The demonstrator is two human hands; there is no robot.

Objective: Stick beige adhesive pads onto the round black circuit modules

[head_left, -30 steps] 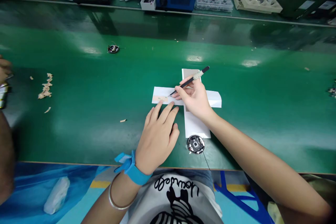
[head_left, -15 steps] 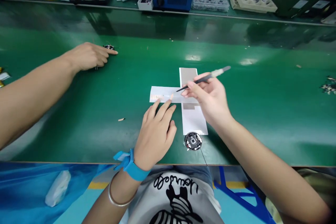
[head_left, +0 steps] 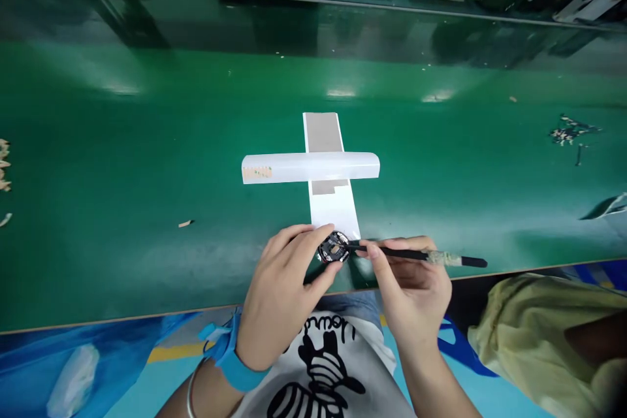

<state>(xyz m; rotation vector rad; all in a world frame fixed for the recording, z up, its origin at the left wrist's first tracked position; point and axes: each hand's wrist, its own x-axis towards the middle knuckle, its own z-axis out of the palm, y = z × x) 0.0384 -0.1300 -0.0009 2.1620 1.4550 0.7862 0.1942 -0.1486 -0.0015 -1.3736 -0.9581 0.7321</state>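
Both hands have come down from the white strip to the near edge of the worktop (head_left: 161, 137), and the co-worker's arm that reached in from the left is out of view. Across the green surface, the long backing sheet (head_left: 334, 209) runs away from the person, its near end by the hands. The white strip (head_left: 289, 167) lies crosswise over it, its ends curving slightly, within easy reach yet out of the way of the fingers. The left hand (head_left: 281, 287) curls around the round circuit module (head_left: 327, 250), index finger at its far rim and thumb at its near rim, a pinch that likely keeps so small a disc from sliding or turning. The module sits just beside the near end of the backing sheet, close to the person, which probably gives a clearer view of it. In the right hand (head_left: 416, 294), thumb and index finger pinch the black tweezers (head_left: 406, 253) near the tip, the other fingers bunched underneath, apparently for fine control. The tool lies almost level, its wrapped rear part (head_left: 443, 258) pointing right and its tip at the module's right side; whether the tip grips anything is too small to tell. Tiny orange stickers (head_left: 257, 172) sit grouped at the strip's left end.
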